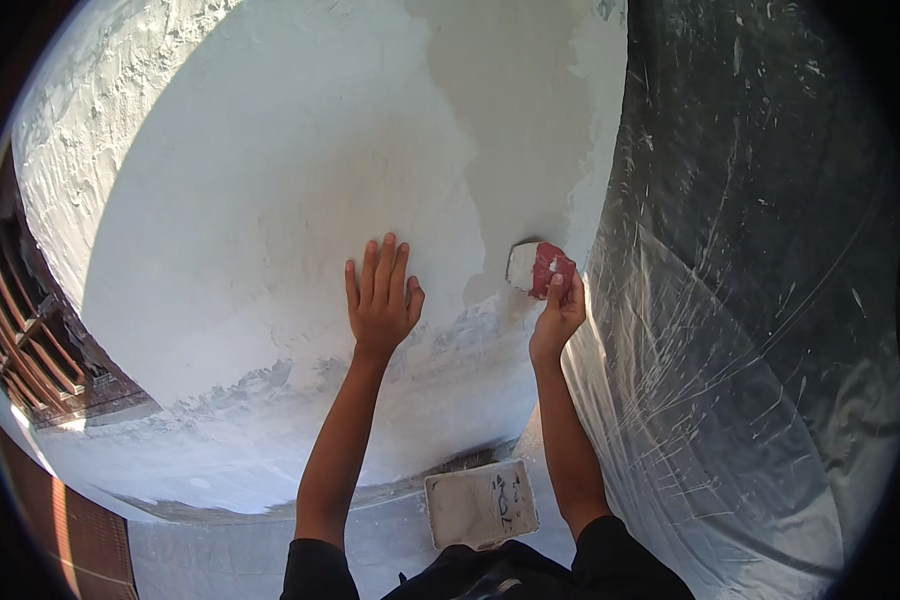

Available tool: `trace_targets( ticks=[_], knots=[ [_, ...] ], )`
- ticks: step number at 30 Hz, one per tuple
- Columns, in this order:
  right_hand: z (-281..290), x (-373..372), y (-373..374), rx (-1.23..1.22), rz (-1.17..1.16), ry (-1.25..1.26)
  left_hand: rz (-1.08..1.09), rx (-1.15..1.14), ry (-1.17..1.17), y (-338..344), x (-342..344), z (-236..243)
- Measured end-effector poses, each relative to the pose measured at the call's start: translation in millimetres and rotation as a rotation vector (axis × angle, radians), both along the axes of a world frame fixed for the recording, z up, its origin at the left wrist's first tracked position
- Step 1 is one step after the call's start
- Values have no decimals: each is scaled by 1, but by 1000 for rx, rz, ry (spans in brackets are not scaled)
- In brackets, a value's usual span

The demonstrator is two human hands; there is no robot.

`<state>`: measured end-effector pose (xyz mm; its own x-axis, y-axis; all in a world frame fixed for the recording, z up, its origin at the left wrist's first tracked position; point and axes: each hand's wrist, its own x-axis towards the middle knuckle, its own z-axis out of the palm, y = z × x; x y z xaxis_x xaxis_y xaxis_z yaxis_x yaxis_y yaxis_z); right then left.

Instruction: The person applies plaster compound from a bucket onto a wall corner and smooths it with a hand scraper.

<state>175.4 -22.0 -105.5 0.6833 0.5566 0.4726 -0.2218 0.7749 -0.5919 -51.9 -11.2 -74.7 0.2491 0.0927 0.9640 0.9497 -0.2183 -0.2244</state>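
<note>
In front of me rises a pale plastered wall (270, 200), with a darker, damp-looking grey patch (510, 140) running down its right side. Fingers spread, my left hand (380, 295) lies against the wall left of that patch and holds nothing. My right hand (558, 315) pinches a small red putty scraper (553, 268) at its right edge, thumb on the face toward me. White plaster covers the scraper's left part. Its far edge is at the lower end of the grey patch; whether it touches the wall is hard to tell.
Below my hands stands a rectangular tray (460, 508) with greyish residue and dark marks. Splattered plastic sheeting (730, 330) hangs along the right. At the left are a rough plaster strip (100, 130) and a brown slatted grille (30, 340).
</note>
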Motion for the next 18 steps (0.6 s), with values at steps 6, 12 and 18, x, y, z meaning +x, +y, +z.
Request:
trace_targets(
  ticks=[6,12,18],
  knots=[
    [-32,22,14,-141,-116,-472,-30,-25,-15,0,11,-1],
    [-15,17,1,-18,56,-140,-7,-3,-2,-1,4,0],
    [-39,27,20,-126,-46,-281,-32,-23,-9,-1,8,0]
  ],
)
